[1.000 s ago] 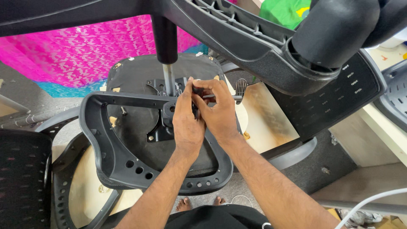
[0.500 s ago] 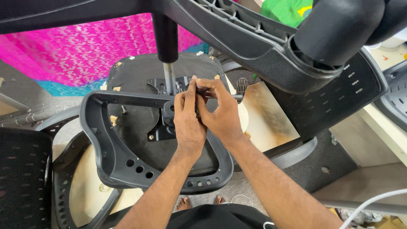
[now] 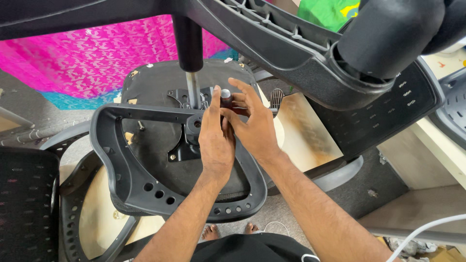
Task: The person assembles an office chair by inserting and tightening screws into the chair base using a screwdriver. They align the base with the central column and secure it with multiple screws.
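Frame centre: left hand [image 3: 216, 140] and right hand [image 3: 252, 127] both pinch dark round-capped knob [image 3: 225, 94] over glossy black plastic frame [image 3: 131, 170].

- The dark grey, loop-shaped plastic chair frame [image 3: 127, 170] looks smooth with a faint sheen, pierced by round holes.
- The black metal bracket plate [image 3: 182, 150] under it is dull and matt.
- The thin bare-metal piston rod [image 3: 193, 92] shines silver; the black cylinder [image 3: 188, 43] above it is semi-glossy.
- The black fabric-covered seat underside [image 3: 155, 82] looks rough and matt.
- The pink patterned cloth [image 3: 87, 60] seems soft.
- The pale wooden seat board [image 3: 301, 136] is stained and unpolished.
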